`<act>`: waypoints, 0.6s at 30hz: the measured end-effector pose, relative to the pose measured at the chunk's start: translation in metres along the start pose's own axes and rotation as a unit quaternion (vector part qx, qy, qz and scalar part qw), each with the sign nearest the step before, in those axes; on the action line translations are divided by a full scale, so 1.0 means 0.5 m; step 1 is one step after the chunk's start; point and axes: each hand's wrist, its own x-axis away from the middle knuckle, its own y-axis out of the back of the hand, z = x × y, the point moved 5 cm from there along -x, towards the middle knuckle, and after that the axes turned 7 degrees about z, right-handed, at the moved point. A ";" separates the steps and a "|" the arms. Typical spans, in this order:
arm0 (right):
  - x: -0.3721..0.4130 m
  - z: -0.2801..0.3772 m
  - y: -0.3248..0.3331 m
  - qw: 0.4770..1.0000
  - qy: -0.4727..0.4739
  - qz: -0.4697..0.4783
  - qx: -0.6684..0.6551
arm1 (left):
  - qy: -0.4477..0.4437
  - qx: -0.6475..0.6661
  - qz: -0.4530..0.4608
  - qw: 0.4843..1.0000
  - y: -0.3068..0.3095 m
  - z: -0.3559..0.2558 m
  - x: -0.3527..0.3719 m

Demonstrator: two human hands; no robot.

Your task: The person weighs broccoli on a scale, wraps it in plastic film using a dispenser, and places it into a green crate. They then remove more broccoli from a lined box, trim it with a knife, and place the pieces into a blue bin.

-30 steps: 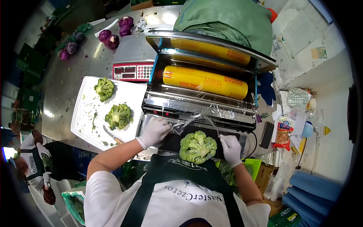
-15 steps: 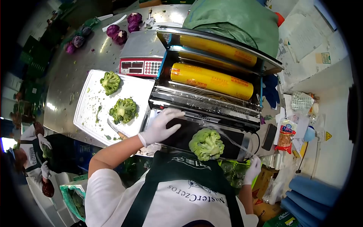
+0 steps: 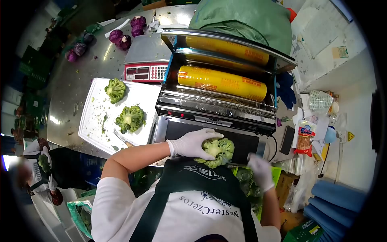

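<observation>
Seemingly mid-wrap, the left hand (image 3: pixel 193 143) rests open-fingered on a broccoli head (image 3: pixel 219 152) on the near black plate (image 3: pixel 181 132), the right hand (image 3: pixel 260 170) too blurred to judge; two heads (image 3: pixel 130 118) wait on the left board (image 3: pixel 93 121).

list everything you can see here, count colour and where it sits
held broccoli: 1, green, on the wrapper's black plate
loose broccoli: 2, green, on the cutting board
cutting board: 1, white, left of the wrapper
wrapper: 1, steel, middle of the table
film rolls: 2, yellow, inside the wrapper
scale: 1, red and grey, behind the board
cabbages: about six, purple, far end of the table
sack: 1, green, behind the wrapper
phone: 1, black, right of the wrapper
co-worker: 1, dark apron, left edge
left hand: white glove, cupped over the held broccoli
right hand: white glove, blurred, past the table's near edge
</observation>
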 end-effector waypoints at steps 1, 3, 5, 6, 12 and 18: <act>-0.068 0.051 0.053 0.998 0.010 -0.066 -0.020 | -0.008 0.042 0.011 0.999 0.002 0.006 0.000; -0.195 0.179 0.152 0.959 0.191 -0.201 0.058 | -0.023 0.109 0.021 0.994 0.018 -0.012 0.018; -0.318 0.290 0.224 0.882 0.347 -0.301 0.109 | -0.048 0.112 0.020 0.992 0.053 -0.047 0.040; -0.378 0.325 0.250 0.861 0.371 -0.310 0.157 | -0.062 0.092 0.005 0.994 0.082 -0.065 0.049; -0.559 0.287 0.250 0.852 0.256 -0.285 0.355 | -0.082 0.031 -0.188 0.978 0.303 -0.169 0.088; -0.374 0.118 0.096 0.933 0.233 -0.023 0.273 | -0.104 0.071 -0.308 0.943 0.461 -0.145 -0.016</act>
